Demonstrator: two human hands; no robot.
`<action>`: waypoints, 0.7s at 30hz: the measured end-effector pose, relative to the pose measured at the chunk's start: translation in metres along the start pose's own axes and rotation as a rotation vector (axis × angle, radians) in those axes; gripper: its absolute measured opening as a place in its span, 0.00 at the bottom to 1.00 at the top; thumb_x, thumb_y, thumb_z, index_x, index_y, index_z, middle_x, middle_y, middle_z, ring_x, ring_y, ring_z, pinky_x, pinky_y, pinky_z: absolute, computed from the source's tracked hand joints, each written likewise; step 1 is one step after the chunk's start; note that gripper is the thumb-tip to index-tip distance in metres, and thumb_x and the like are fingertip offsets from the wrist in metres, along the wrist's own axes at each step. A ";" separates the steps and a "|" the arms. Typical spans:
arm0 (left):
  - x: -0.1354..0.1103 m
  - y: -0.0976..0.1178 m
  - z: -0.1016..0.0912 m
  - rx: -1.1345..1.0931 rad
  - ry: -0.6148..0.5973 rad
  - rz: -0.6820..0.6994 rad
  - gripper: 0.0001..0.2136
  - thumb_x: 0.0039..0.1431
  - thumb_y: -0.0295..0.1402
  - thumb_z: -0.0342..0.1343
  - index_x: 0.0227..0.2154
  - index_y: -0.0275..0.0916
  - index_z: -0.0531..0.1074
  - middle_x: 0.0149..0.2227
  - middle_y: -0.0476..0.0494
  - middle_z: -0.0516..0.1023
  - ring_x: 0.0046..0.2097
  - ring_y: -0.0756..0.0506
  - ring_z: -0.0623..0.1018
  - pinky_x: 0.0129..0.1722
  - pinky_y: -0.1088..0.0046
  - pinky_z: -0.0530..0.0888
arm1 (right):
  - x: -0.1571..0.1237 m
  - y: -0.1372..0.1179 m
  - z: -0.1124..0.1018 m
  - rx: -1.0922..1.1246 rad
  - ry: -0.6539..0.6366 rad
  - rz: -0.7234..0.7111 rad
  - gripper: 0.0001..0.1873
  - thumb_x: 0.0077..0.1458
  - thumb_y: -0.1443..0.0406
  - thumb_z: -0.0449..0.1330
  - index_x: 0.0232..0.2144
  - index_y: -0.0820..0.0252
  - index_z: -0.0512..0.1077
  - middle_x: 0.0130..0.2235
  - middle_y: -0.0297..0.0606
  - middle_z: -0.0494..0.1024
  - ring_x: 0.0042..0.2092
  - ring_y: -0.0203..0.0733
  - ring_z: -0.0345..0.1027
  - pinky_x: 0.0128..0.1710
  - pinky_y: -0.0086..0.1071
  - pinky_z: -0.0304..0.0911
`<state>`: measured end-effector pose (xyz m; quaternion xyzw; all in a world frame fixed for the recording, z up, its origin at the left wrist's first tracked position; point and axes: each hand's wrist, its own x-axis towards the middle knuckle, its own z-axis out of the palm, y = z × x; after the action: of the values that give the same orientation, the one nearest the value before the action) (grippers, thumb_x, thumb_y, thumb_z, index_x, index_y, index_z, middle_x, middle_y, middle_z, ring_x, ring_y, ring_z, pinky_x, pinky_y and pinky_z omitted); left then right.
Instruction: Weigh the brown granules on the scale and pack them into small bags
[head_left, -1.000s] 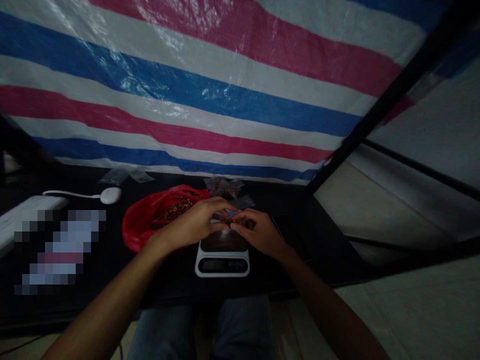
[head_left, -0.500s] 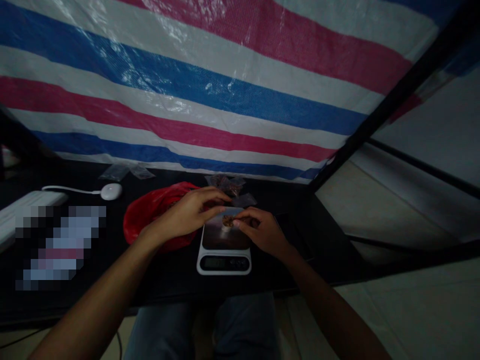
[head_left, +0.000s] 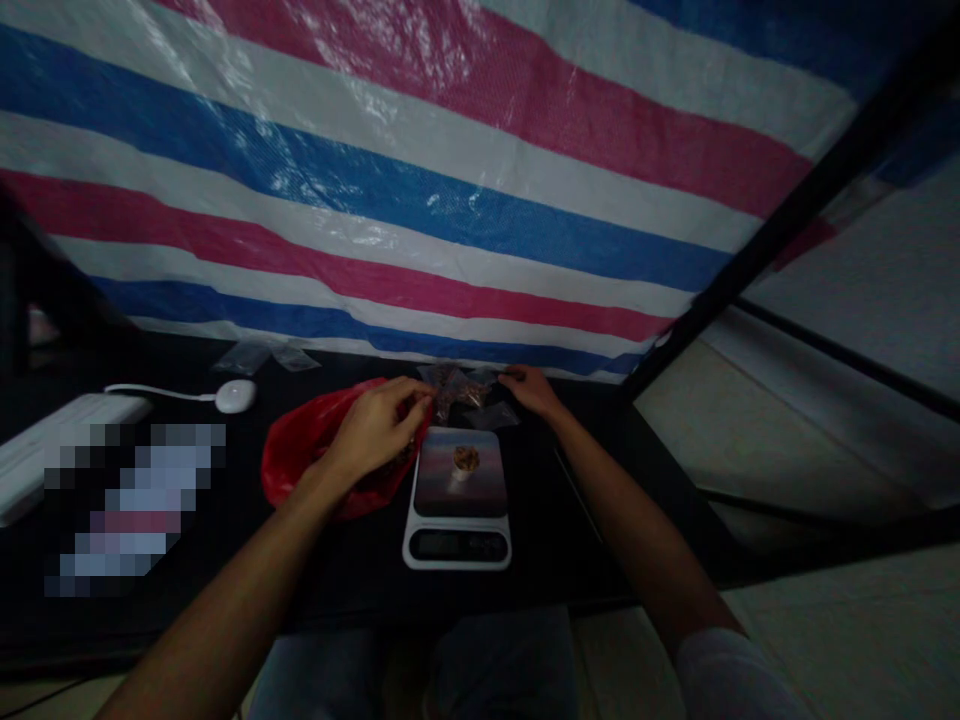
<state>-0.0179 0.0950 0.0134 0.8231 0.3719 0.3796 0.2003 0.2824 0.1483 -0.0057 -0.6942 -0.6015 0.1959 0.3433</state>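
Note:
A small round cup [head_left: 460, 473] filled with brown pieces stands on the dark plate of a white digital kitchen scale [head_left: 457, 549]. My left hand [head_left: 382, 425] is left of the scale, over a red plastic bag [head_left: 289, 445], its curled fingers closed at the bag's right rim. Brown contents show dimly inside the bag, mostly hidden by the hand. Behind the scale lie small clear plastic bags [head_left: 472, 393] with brownish contents. At their right edge is my right hand [head_left: 531, 389], fingertips drawn together; what lies between them is too small to tell.
On the left of the black table [head_left: 360, 590] are a white power strip [head_left: 67, 440], a corded round white device [head_left: 235, 396] and a pixelated flat object [head_left: 142, 510]. Flat clear bags [head_left: 244, 356] lie further back. A striped tarpaulin [head_left: 420, 220] hangs behind; a black frame bar [head_left: 720, 270] slants up at right.
My right hand has left the cup and reached back right to the clear bags. My left hand has drawn back from above the scale to the red bag's rim. The view has shifted slightly.

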 end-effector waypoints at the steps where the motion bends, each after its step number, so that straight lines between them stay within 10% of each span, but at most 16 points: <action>1: -0.001 -0.001 0.000 0.009 -0.001 -0.008 0.13 0.68 0.37 0.49 0.43 0.37 0.77 0.43 0.40 0.82 0.44 0.42 0.81 0.45 0.66 0.74 | 0.005 0.001 0.004 -0.008 -0.012 0.006 0.08 0.56 0.65 0.64 0.37 0.64 0.81 0.40 0.46 0.84 0.43 0.48 0.78 0.49 0.40 0.69; 14: -0.004 -0.002 0.002 0.000 0.003 -0.029 0.13 0.68 0.37 0.49 0.43 0.39 0.78 0.43 0.41 0.83 0.44 0.42 0.81 0.45 0.66 0.75 | 0.014 0.000 0.012 -0.042 -0.051 -0.071 0.07 0.53 0.66 0.64 0.27 0.63 0.80 0.30 0.39 0.83 0.35 0.45 0.76 0.40 0.34 0.68; 21: -0.006 0.000 -0.001 -0.012 0.030 -0.024 0.13 0.68 0.37 0.49 0.44 0.39 0.77 0.41 0.42 0.82 0.42 0.43 0.81 0.42 0.67 0.75 | 0.003 -0.032 -0.013 -0.052 0.152 -0.241 0.05 0.54 0.65 0.61 0.31 0.61 0.76 0.34 0.37 0.79 0.38 0.42 0.71 0.43 0.33 0.64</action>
<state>-0.0213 0.0907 0.0115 0.8116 0.3823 0.3917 0.2042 0.2696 0.1489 0.0263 -0.6385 -0.6576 0.0846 0.3906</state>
